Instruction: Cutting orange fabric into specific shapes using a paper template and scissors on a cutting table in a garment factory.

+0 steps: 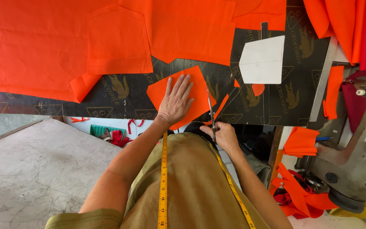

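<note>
A dark worktable patterned with gold emblems is seen stretching across the upper view, and it is lit evenly by bright daylight. Below it on the left, a grey concrete floor, scratched and stained, is shown. Red and green scraps are scattered under the table's edge. On the right, a worn grey sewing machine is parked, with folded orange fabric stacked beside it. A metal ruler is laid along the table's right side.

orange fabric piece | black patterned table | white template | yellow tape measure
</note>
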